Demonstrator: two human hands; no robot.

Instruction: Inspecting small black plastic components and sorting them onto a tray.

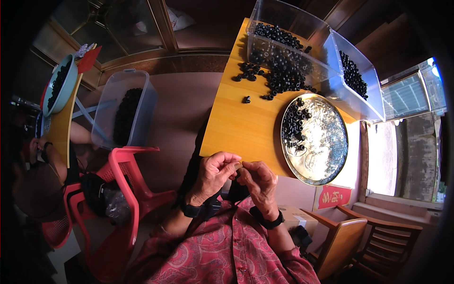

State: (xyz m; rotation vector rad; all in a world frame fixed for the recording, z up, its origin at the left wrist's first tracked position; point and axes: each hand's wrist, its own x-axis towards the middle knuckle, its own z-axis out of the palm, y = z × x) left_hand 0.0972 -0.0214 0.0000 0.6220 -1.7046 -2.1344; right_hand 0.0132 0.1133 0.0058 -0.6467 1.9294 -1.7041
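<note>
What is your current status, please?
Left hand, right hand together near table, grip unclear. Black pieces on round tray. Loose pieces beyond.

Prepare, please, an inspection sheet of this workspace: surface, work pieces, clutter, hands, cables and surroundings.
Surface: yellow table, black pieces scattered near its far end.
Job's things: small black pieces heaped on the table; more on the round metal tray, mostly its left part, and in two plastic bins.
Clutter: cardboard box at right; pink chair at left.
Grips: left grip and right grip have fingertips close together by the table's near edge; anything between is mostly hidden.
Cables: nothing seen.
Surroundings: bright window opening at right; another person's arm at far left.
</note>
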